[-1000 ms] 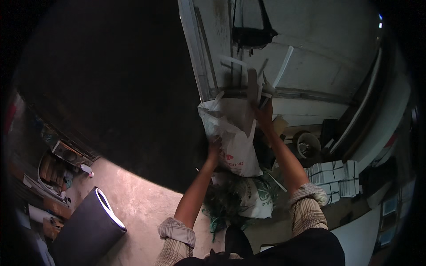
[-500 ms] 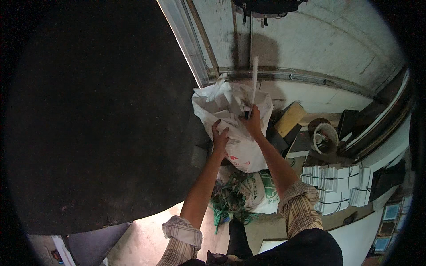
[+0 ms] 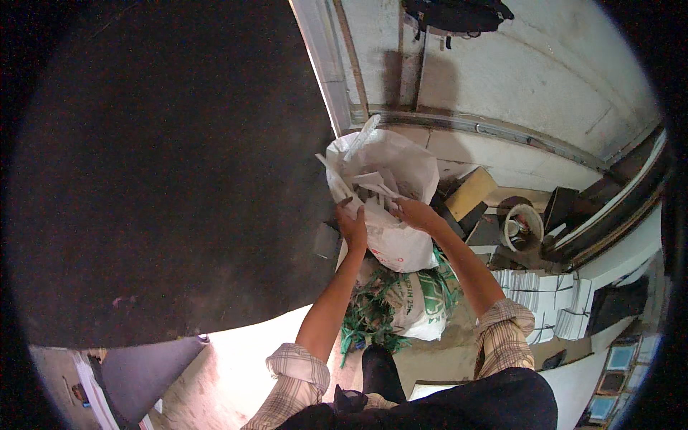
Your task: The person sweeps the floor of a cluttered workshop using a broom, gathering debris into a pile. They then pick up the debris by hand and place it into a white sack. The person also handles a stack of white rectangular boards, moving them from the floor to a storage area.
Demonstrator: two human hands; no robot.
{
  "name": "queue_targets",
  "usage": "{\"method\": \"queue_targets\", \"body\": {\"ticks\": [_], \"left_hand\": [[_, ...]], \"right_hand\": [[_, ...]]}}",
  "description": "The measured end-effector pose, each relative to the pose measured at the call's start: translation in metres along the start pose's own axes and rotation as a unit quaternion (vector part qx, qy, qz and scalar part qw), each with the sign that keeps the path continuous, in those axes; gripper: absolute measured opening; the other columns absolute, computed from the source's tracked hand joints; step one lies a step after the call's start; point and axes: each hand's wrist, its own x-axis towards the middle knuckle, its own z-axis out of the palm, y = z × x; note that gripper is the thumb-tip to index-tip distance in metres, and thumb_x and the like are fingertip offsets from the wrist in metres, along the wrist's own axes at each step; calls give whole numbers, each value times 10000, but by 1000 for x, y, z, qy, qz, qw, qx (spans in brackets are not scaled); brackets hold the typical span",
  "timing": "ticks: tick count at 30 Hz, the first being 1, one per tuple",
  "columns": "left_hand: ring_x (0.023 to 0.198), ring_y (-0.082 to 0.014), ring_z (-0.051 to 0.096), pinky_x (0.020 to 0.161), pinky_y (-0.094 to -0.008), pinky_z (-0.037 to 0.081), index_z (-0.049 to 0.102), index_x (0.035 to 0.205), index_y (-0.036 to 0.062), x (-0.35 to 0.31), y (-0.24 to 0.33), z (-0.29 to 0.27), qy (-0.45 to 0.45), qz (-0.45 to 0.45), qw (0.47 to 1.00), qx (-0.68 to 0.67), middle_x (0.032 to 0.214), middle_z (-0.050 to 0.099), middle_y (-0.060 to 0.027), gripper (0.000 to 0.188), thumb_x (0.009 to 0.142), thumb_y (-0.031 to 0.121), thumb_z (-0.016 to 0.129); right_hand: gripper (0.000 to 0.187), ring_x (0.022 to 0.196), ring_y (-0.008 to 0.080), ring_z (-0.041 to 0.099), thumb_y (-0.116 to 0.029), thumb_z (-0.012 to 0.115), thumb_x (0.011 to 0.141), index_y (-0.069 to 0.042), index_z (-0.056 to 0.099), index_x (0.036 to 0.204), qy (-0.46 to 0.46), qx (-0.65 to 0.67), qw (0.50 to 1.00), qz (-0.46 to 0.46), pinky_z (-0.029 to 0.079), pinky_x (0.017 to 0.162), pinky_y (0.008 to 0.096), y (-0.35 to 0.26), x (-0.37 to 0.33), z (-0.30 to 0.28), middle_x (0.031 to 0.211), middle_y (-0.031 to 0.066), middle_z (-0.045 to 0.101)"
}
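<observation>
A white woven sack (image 3: 405, 244) with red marks on its front stands before me, its mouth wide. White paper-like strips (image 3: 380, 185) lie inside, and a long pale strip (image 3: 333, 175) leans out over the left rim. My left hand (image 3: 352, 226) is closed on the sack's near left rim, right by the lower end of that strip. At the near right of the mouth, my right hand (image 3: 417, 215) has its fingers curled inward beside the strips. What those fingers hold is hidden.
A large dark panel (image 3: 165, 186) fills the left. Below the sack lie green netting (image 3: 369, 312) and a white-and-green sack (image 3: 423, 304). To the right are a pale bucket (image 3: 522, 228), tied white paper stacks (image 3: 545, 294) and a yellowish board (image 3: 471, 195). A black bag (image 3: 459, 16) hangs on the wall.
The long strip that stood upright in my right hand no longer does; a long strip now leans at the left rim. My right hand has come lower, and the view has shifted.
</observation>
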Motion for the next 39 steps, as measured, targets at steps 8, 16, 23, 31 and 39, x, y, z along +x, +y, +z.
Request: {"method": "queue_targets", "body": {"ticks": [8,16,23,31,39], "left_hand": [[832,-265,475,729,-340,375,476,970,49,-61,13,-63,-99,85,977,169,930,489,-137,370,640,109,631],[825,-191,529,693,-278,428,464,981,-24,-273,-10,-323,-70,-167,983,37,888,540,-134,344,725,181,567],[785,-212,537,696,-310,429,512,915,54,-600,-132,-601,403,-241,874,126,843,557,-83,248,707,187,543],[704,-179,527,639,-290,420,502,902,19,-884,-83,-721,795,-217,563,-68,774,539,-88,188,732,88,461],[702,-224,535,654,-311,410,512,874,-22,-962,-125,-730,843,-328,407,-125,755,563,-127,237,743,170,469]], "right_hand": [[190,724,329,529,-172,436,782,-19,519,857,404,34,903,-139,423,641,388,-23,-77,20,798,183,551],[157,583,248,513,-104,417,791,11,523,777,126,191,966,-123,394,565,338,-162,-212,216,638,120,538],[191,698,318,549,-66,470,704,-64,553,876,-232,-17,906,-355,435,624,347,-296,-350,455,727,170,563],[196,518,142,563,-70,418,744,-9,523,897,-527,-55,798,-286,449,473,244,-490,-440,637,681,97,593],[183,495,135,551,-98,423,752,-24,523,886,-591,-121,654,-456,424,422,235,-682,-561,770,643,102,583]]}}
